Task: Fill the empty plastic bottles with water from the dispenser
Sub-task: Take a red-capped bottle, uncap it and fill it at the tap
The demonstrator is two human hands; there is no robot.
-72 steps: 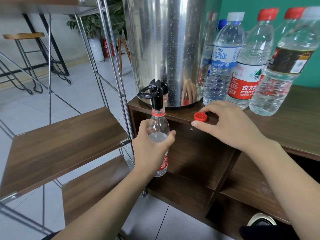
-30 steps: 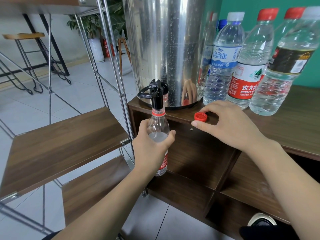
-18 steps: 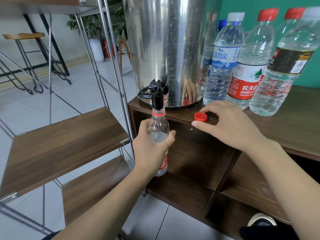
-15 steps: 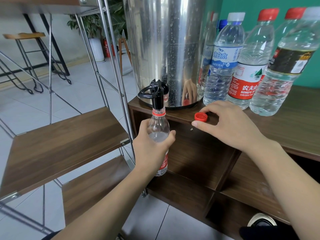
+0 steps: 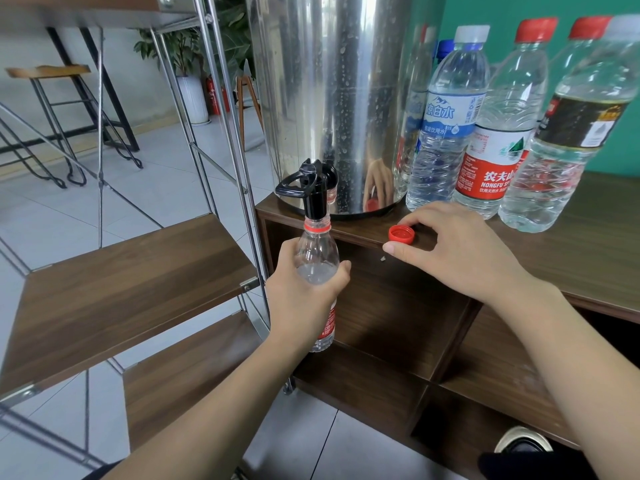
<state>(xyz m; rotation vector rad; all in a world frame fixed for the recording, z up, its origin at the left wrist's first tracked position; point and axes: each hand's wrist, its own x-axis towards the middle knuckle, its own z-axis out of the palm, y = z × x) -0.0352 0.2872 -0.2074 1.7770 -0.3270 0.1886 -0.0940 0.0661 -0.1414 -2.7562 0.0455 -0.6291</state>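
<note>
While the left hand (image 5: 304,292) wraps the clear plastic bottle with the red neck ring (image 5: 317,258) under the steel dispenser's black tap (image 5: 313,190), the mouth should stay centred beneath the spout. The bottle stands upright, long axis vertical, mouth up. The right hand (image 5: 460,251) pinches the red screw cap (image 5: 401,234) on the brown wooden cabinet top (image 5: 588,244).

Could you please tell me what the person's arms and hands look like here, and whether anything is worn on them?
Both forearms are bare as far as the frame shows, with no sleeves in view. The left hand and the right hand carry no gloves, rings, watches or bands that can be seen. The fingernails are short and unpainted.
</note>
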